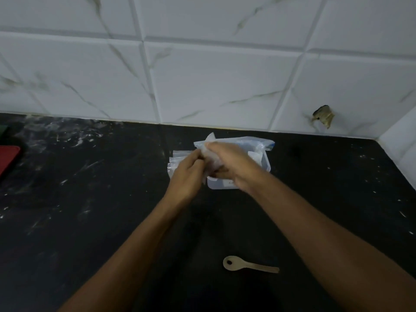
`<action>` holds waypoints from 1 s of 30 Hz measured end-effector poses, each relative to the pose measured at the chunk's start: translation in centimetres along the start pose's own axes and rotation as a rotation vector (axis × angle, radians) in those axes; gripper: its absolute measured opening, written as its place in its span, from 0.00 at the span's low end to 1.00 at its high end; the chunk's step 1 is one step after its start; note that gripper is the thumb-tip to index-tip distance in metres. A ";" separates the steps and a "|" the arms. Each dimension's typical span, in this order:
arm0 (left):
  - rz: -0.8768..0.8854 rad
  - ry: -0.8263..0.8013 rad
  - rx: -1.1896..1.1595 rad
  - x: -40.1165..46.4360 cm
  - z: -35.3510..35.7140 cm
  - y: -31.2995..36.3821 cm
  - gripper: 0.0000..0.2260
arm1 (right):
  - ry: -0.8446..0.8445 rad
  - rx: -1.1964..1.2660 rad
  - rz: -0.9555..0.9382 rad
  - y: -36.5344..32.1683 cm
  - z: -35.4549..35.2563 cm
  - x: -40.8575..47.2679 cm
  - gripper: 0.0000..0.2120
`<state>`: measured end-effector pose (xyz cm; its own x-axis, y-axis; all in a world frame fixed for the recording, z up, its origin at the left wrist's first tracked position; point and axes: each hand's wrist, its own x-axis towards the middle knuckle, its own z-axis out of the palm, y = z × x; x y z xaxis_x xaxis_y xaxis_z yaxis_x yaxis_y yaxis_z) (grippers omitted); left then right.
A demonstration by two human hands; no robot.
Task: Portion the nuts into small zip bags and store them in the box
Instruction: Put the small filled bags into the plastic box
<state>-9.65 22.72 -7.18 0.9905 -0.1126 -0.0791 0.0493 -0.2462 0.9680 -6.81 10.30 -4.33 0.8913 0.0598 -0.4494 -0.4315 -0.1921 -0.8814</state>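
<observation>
A: Widest first?
B: Black stone counter [94,199] under a white tiled wall [202,75]. Near the wall, a clear plastic box [221,184], rigid, light, open on top. Across its far rim, a larger clear pouch with a blue zip edge [254,143]. Just left of the box, a flat stack of empty bags [177,157].

A: And the hands?
B: Both over the box. Left hand [188,176] and right hand [229,163] curled together around one small zip bag [210,157], fingers clamped on its film.

A: Handling?
B: Probably thin, soft, slippery, lumpy with nuts, though contents too blurred to confirm. Best pinched at the stiffer zip strip, not the belly.

A: Smallest?
B: A pale spoon [247,265], lying near, well apart from the box.
</observation>
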 end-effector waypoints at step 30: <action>-0.504 -0.447 0.310 12.9 9.5 -1.4 0.12 | 0.075 -0.547 0.321 2.4 -8.0 9.1 0.15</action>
<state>1.87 12.48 -11.77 0.7071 -0.2795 -0.6495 0.3799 -0.6246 0.6823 1.38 2.50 -9.37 0.7451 -0.1486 -0.6501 -0.5629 -0.6629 -0.4936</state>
